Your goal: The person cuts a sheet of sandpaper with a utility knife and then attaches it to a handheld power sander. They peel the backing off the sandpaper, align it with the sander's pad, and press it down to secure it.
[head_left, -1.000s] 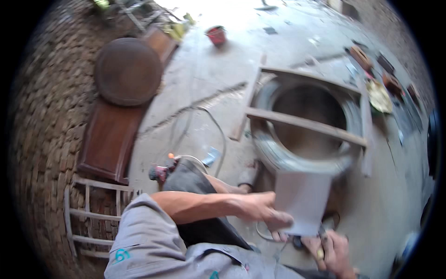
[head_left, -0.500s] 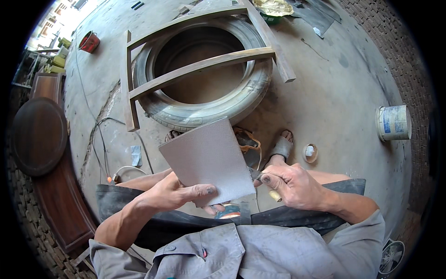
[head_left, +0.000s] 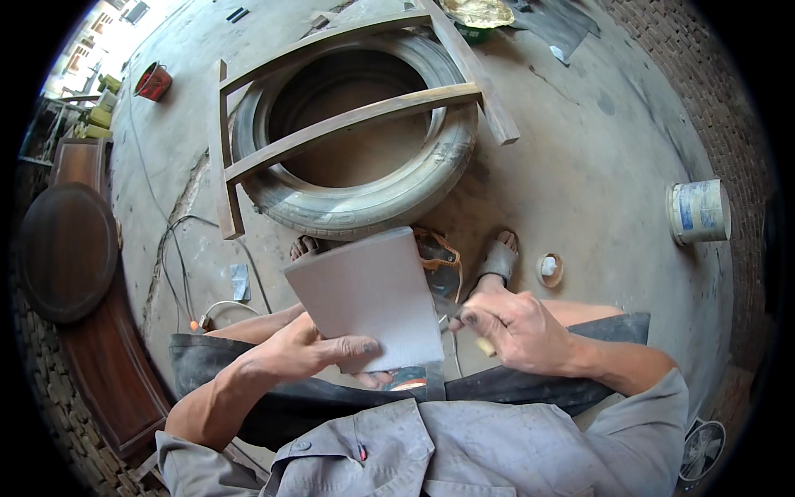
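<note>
A pale grey, square-looking folded sheet of sandpaper [head_left: 360,294] is tilted up in front of my lap. My left hand [head_left: 306,348] grips its lower left part, thumb flat on the face and fingers behind. My right hand [head_left: 522,331] is closed around a small knife [head_left: 486,346] with a yellowish handle. Its dark blade points left and lies at the sheet's right edge, the tip partly hidden there.
Ahead lies a large tyre [head_left: 356,207] with a wooden frame [head_left: 356,128] across it. A white bucket [head_left: 700,213] lies at right, a small round dish [head_left: 549,271] by my foot. Cables [head_left: 178,257] run at left beside dark wooden panels [head_left: 108,373]. A red bucket [head_left: 153,82] stands farther back.
The sandpaper has turned a little, its upper edge now lower and more level. My right hand has shifted slightly left with the knife, whose blade stays at the sheet's edge.
</note>
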Demonstrator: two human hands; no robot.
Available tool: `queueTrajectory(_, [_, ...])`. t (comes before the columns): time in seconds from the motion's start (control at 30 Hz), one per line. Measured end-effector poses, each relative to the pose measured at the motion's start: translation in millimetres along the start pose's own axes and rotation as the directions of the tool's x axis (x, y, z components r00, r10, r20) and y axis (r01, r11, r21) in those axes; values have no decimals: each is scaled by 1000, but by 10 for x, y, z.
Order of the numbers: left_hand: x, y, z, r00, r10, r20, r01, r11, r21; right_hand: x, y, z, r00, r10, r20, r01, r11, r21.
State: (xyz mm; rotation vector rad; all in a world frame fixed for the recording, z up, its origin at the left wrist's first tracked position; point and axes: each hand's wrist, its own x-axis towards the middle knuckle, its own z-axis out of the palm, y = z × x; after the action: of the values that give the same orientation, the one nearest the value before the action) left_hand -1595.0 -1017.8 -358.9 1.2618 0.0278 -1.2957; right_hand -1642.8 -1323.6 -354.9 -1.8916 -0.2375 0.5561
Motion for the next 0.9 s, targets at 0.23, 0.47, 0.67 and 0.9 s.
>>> queueTrajectory(0.23, [89,-21,53,997,-38,66,37,999,14,74,-38,-48,992,66,112,-63,998,-32])
queueTrajectory(0.47, [92,-78,74,994,-24,108,28,999,-30,74,-60,2,1000,-29,3,29,999,29])
queueTrajectory(0.67, [110,-60,50,987,-25,159,27,1000,-14,38,-4,-63,999,-35,-26,35,999,-8])
queueTrajectory(0.9, [174,-204,188,983,-33,180,43,998,-53,103,-37,24,1000,-8,29,9,999,-34])
